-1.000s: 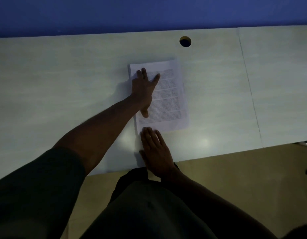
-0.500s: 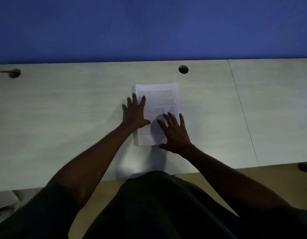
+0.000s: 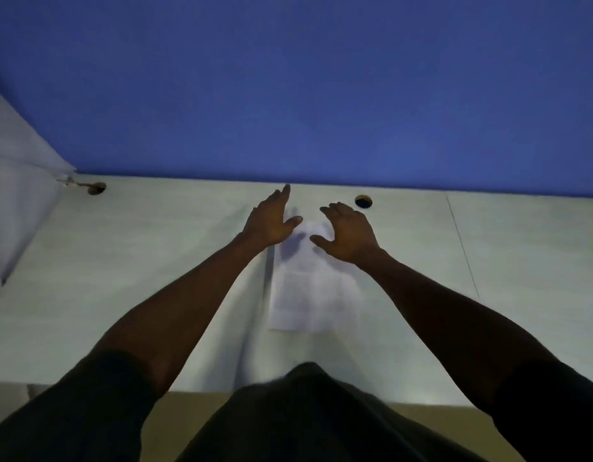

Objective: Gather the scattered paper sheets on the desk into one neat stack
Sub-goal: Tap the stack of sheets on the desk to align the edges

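Blue wall panel (image 3: 322,88) fills the upper half of the head view, running the full width behind the worktop. Pale, lightly grained worktop (image 3: 138,278) spans the lower half; a thin seam (image 3: 463,248) divides it near the right side. Dark clothing covers the person's torso at the bottom edge, and dark sleeves end above both elbows. Both forearms extend forward from the lower corners and converge toward the centre.

Paper stack (image 3: 310,295) lies flat on the worktop, centred between the forearms, long side running away from the person, near edge well short of the worktop's front edge. Printed text on the top sheet is too blurred to read. Sheet edges appear aligned; the number of sheets cannot be determined.

Left hand (image 3: 271,221) is at the stack's far left corner, fingers extended and thumb spread, holding nothing. Right hand (image 3: 348,233) is over the far right portion of the stack, fingers spread and slightly curled, holding nothing. Contact with the paper cannot be confirmed for either hand.

Round cable hole (image 3: 363,201) sits just beyond the right hand. A second cable hole (image 3: 96,188) is at far left.
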The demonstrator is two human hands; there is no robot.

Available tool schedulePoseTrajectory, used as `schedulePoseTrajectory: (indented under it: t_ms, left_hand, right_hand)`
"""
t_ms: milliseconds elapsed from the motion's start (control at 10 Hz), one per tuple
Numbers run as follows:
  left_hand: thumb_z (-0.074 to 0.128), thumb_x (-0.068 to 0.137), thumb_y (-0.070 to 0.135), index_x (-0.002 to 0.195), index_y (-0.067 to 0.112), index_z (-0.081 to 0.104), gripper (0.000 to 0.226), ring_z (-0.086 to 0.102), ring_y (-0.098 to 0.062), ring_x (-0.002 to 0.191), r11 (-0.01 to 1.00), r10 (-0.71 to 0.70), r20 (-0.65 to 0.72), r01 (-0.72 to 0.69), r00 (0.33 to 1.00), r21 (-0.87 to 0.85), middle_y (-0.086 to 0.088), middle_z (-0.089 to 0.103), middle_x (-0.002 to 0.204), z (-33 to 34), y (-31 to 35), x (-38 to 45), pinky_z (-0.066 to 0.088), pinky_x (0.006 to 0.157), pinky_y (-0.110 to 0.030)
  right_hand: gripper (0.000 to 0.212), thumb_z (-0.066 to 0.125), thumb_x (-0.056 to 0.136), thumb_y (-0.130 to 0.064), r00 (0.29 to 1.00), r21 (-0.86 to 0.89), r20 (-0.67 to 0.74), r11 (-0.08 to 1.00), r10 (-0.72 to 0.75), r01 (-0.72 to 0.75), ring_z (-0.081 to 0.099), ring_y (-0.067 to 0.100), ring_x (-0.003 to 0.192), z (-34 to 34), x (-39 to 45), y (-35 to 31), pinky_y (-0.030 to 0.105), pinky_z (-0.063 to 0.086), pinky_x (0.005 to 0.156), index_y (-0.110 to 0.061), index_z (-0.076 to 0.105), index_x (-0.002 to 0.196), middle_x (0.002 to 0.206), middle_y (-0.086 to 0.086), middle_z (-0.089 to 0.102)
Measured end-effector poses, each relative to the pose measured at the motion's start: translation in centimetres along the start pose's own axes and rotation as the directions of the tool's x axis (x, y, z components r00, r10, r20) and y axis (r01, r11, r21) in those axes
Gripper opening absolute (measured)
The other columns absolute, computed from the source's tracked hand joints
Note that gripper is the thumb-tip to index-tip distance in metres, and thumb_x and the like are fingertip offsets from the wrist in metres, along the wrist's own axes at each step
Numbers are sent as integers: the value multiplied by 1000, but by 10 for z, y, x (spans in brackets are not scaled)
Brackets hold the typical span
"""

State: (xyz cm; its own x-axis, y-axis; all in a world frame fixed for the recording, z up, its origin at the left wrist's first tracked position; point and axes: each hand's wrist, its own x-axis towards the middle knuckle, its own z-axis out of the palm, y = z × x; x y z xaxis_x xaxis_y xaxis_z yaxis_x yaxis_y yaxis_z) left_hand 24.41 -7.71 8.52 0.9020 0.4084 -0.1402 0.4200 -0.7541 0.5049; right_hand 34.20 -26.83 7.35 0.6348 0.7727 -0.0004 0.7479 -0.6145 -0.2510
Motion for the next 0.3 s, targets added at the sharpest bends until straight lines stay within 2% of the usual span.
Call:
schedulePoseTrajectory:
  t_ms: [100, 200, 300]
  left_hand:
    - [45, 97, 62, 163, 21, 7, 86, 25, -33, 152, 990, 98, -181, -77, 979, 122, -15, 19, 167, -67, 32, 30, 25, 120, -58]
    - [41, 99, 61, 163, 20, 5, 84, 21, -35, 153, 971, 210, -387, -145, 898, 191, -16, 12, 168, -143, 70, 59, 18, 121, -60]
    - [35, 97, 69, 163, 24, 3, 86, 14, -32, 155, 938, 327, -529, -201, 783, 283, -12, 5, 170, -219, 108, 70, 9, 124, -59]
  right_hand:
    - [82, 65, 91, -62, 991, 0, -133, 1000, 23, -23, 38, 32, 150, -66, 45, 0, 49, 32, 119, -13, 47, 154, 159, 16, 45]
    - [83, 62, 93, -63, 953, -7, -302, 999, 28, -32, 35, 33, 152, -139, 92, 5, 50, 31, 120, -9, 45, 154, 160, 18, 44]
    - [88, 55, 92, -68, 859, 10, -511, 1000, 17, -13, 34, 35, 152, -218, 120, 2, 52, 30, 122, -8, 43, 155, 161, 20, 41]
